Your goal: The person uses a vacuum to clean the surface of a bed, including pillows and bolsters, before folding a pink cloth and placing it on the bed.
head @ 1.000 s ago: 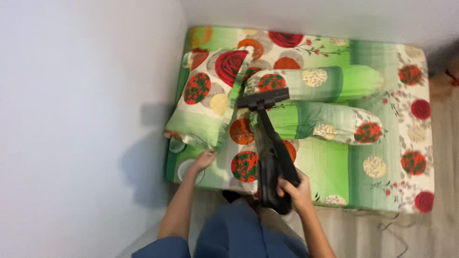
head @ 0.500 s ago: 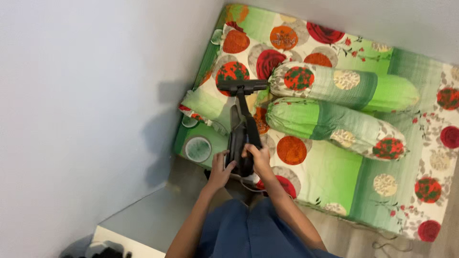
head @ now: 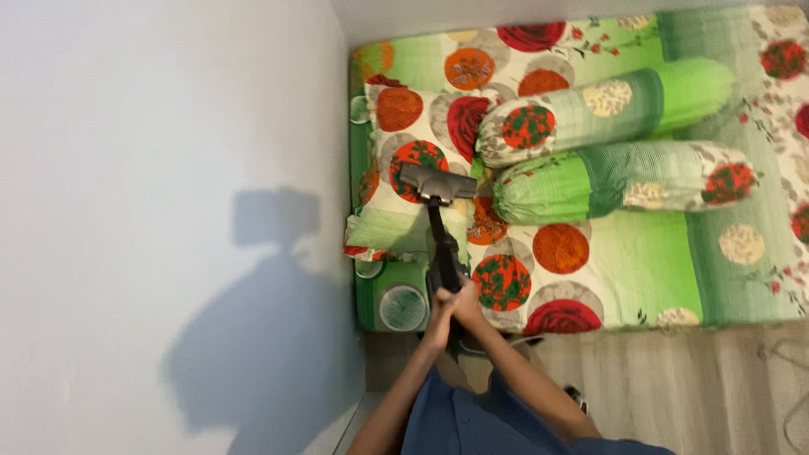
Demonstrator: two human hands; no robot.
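At the left only a bare white wall (head: 168,168) is seen, with a shadow cast on it. Next to it, the flat pillow (head: 413,168) is being covered by the black nozzle (head: 436,183) of the handheld vacuum (head: 444,253), whose body is angled down toward the foot of the mattress (head: 640,270). The left hand (head: 440,313) and the right hand (head: 468,305) are both wrapped closed around the rear grip, touching each other. The vacuum is judged rigid and moderately heavy, nose-light, best held at that rear handle; the pillow beneath is soft and likely to bunch under the nozzle. Further right, two green bolsters (head: 607,114) are laid side by side, touching, clear of the nozzle.
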